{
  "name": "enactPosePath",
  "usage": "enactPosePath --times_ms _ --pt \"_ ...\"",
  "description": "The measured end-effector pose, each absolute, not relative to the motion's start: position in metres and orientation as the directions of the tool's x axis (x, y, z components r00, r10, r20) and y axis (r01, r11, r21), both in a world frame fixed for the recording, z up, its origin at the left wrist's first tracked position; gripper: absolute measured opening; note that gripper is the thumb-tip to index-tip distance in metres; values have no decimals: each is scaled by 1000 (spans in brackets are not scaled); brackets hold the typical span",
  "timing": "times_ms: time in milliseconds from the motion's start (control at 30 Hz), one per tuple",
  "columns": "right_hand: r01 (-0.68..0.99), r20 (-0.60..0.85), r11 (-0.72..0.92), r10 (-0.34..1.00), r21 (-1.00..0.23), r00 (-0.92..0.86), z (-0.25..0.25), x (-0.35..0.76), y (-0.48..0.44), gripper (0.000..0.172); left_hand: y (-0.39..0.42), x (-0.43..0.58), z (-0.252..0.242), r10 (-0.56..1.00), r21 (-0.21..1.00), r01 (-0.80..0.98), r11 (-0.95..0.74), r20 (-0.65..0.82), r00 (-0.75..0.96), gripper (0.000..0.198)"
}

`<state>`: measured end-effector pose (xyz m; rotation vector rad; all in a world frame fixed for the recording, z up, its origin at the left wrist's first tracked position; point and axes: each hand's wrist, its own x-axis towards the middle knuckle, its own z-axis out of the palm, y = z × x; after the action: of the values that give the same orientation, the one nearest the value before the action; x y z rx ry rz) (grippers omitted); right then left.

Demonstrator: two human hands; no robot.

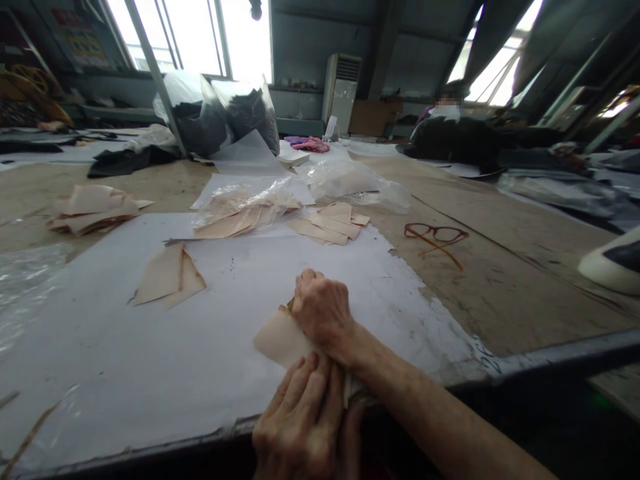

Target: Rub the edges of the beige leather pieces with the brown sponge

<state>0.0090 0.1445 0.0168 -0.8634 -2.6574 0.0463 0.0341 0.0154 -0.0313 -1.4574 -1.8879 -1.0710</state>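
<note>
Counting through my head view, I get two hands, one left (303,427) and one right (325,312), and one tan piece (281,339) under them. I make out three heaps of tan pieces: one at far left (97,210), one partly under clear plastic (240,219), one farther right (334,223); their layers overlap too much for me to number. Nearer lies another tan shape (160,277), one folded or two overlapping, I cannot tell. I also count one pair of glasses (436,245), two filled clear bags (193,123) (249,117) and one other person (453,133).
</note>
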Motion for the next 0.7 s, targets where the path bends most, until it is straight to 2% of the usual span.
enactPosePath --times_ms 67,167,267,367,433,500,600,700 --pt "545 320 834 541 -86 -778 8 0 147 18 14 32 -31 579 233 967 100 777 -247 36" --pt "598 373 798 579 -75 -725 4 -17 158 19 13 31 -30 603 195 977 88 770 -208 36" --pt "661 408 737 652 -144 -639 16 -27 168 22 12 32 -30 607 209 974 82 765 -215 34" --pt "709 392 655 743 -261 -542 34 -18 170 26 12 31 -30 624 213 975 69 753 -209 33" --pt "720 371 629 769 -293 -521 42 -5 164 27 12 31 -30 626 207 976 65 753 -201 32" --pt "690 354 674 733 -264 -580 40 7 155 27 12 31 -30 626 213 975 65 752 -206 33" --pt "609 337 780 617 -145 -711 23 13 144 22 12 32 -30 614 245 967 68 753 -234 37" --pt "580 355 812 563 -68 -746 8 -2 146 18 12 33 -30 605 247 967 65 761 -235 38"
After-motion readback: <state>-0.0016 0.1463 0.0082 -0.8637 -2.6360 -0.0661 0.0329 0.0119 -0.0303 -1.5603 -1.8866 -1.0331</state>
